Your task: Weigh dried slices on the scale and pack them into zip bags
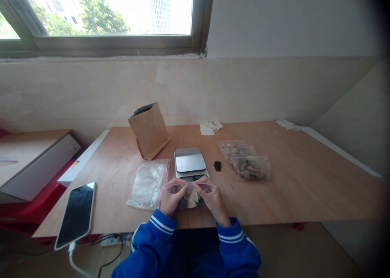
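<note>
Both hands pinch the red-striped top edge of a clear zip bag (pixel 191 200) at the table's front. Pale, dried-looking pieces show through its plastic. My left hand (pixel 172 197) is closed on the left part of the bag's top, thumb near the middle. On the other side, my right hand (pixel 212 195) is closed on the right part, its thumb close to the left one. Just beyond the bag is a kitchen scale (pixel 190 160) with a bare metal plate; its display is partly covered by the hands and bag.
Left of the scale lie flat clear zip bags (pixel 148 184), with a brown paper bag (pixel 149 130) standing behind. Filled zip bags (pixel 251 167) overlap at the right, near a small dark piece (pixel 217 166). A phone (pixel 76 215) with a cable rests at the front left edge.
</note>
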### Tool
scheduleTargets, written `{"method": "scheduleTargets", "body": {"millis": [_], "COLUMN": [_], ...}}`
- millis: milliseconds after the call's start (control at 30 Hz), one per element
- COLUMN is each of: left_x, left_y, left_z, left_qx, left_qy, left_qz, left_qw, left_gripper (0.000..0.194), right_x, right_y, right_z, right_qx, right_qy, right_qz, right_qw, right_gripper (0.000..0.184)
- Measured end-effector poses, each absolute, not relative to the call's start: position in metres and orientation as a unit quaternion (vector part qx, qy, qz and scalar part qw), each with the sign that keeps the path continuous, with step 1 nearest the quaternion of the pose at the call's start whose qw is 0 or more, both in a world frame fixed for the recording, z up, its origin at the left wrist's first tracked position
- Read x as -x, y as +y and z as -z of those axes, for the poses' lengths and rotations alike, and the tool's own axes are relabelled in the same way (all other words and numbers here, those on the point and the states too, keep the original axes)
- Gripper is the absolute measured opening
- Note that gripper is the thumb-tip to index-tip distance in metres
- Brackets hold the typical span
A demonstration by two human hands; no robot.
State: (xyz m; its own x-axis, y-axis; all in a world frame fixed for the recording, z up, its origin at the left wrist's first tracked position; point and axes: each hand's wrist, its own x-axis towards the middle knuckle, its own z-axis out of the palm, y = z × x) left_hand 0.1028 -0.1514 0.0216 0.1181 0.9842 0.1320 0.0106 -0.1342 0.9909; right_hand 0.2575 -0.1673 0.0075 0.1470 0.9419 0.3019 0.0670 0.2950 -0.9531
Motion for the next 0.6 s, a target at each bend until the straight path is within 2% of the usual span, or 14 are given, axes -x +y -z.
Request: {"method": "scheduleTargets", "body": {"millis": [400,600], "left_x": [-0.1064,-0.1085], "left_y": [-0.1531,-0.1545], "left_z": [-0.0294,-0.0278], "left_qx": [-0.554,-0.554], "left_qy": [0.422,0.412], "left_qz": [-0.505,-0.502], "left_qw": [0.510,0.521], "left_gripper": [0.023,0.023], "right_x": [-0.2583,-0.2553], "right_y": [-0.1656,-0.1652], "right_z": [-0.0063,-0.0084], "right_qx": [0.450,0.449], "right_qy": [-0.553,-0.551], "right_qz": [-0.412,-0.386], "right_qw": [0.568,0.587], "right_gripper": [0.019,0.017]}}
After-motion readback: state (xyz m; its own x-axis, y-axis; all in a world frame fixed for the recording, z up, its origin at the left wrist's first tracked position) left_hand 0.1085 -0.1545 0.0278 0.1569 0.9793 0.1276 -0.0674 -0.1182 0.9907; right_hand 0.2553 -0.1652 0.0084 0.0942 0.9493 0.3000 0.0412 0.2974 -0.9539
